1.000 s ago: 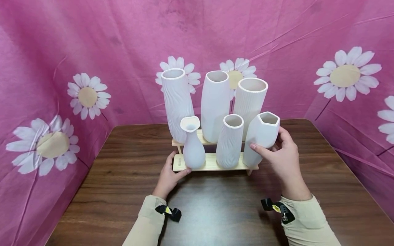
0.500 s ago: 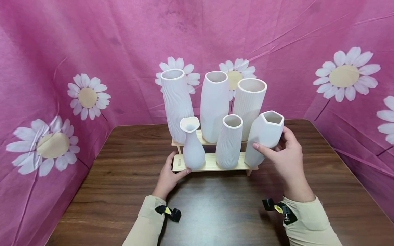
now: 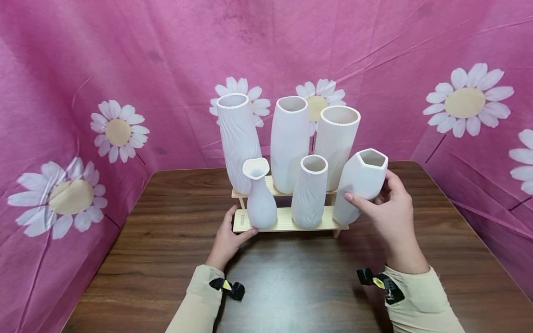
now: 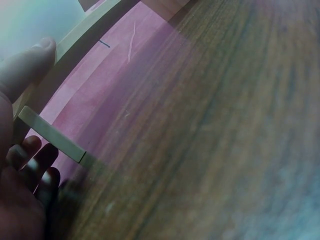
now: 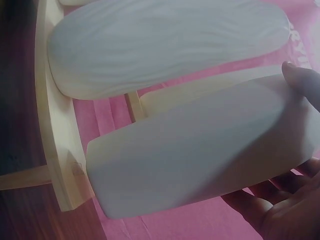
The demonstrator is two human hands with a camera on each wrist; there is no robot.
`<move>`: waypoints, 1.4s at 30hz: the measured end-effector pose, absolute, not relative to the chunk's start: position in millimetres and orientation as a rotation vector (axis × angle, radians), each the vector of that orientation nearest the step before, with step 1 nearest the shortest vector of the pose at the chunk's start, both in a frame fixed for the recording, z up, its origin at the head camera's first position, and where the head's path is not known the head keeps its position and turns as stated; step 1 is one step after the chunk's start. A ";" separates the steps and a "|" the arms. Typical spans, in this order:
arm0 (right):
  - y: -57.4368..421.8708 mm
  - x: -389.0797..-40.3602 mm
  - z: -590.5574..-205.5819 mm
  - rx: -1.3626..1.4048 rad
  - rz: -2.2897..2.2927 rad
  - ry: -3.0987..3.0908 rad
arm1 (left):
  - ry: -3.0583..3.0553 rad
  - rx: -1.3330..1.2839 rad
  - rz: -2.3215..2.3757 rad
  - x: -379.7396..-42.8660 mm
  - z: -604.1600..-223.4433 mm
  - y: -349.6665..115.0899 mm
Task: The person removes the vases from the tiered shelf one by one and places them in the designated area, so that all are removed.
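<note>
Gripping the wooden stand (image 3: 284, 219) at its left end, your left hand (image 3: 226, 240) is staying put. At the stand's lower right, the faceted vase (image 3: 360, 185) is leaning, farther right than before; your right hand (image 3: 393, 217) is clasping it between thumb and fingers.

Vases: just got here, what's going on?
A person is handling the vases at a two-step stand. The right hand holds the angular vase at the right end of the front step; whether its base rests there is hard to tell. The left hand grips the stand's left end. Three tall vases stand on the back step, two small vases on the front.
</note>
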State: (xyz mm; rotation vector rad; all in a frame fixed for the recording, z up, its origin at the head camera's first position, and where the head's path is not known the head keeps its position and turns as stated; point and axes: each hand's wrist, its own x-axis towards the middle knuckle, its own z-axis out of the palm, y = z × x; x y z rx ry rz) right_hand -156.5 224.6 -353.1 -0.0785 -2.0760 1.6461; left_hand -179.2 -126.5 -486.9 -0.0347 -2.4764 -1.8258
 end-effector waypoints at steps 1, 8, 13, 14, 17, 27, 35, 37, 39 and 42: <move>224.8 -156.4 -353.1 -0.080 1.646 -2.075 | -2.483 -0.037 -1.815 -179.2 -487.1 -126.7; 226.5 -156.1 -353.0 -0.089 1.645 -2.080 | -2.486 -0.042 -1.815 -179.4 -488.2 -128.0; 226.9 -156.9 -352.9 -0.097 1.672 -2.066 | -2.493 -0.025 -1.809 -179.5 -488.0 -127.7; 226.9 -157.1 -352.7 -0.100 1.681 -2.059 | -2.493 -0.027 -1.806 -179.5 -487.9 -127.7; 227.6 -157.0 -352.0 -0.108 1.680 -2.053 | -2.483 -0.037 -1.812 -179.6 -487.7 -127.8; 231.0 -157.3 -351.8 -0.131 1.655 -2.075 | -2.494 -0.039 -1.797 -180.8 -489.7 -127.0; 235.3 -158.5 -352.5 -0.165 1.671 -2.057 | -2.508 -0.025 -1.780 -180.6 -488.5 -126.9; 236.7 -158.7 -352.5 -0.169 1.668 -2.053 | -2.505 -0.024 -1.786 -180.9 -488.9 -127.0; 237.9 -158.9 -352.4 -0.168 1.680 -2.036 | -2.499 -0.025 -1.797 -180.9 -489.1 -127.0; 239.4 -159.3 -352.1 -0.163 1.698 -2.005 | -2.492 -0.020 -1.813 -180.9 -489.3 -127.0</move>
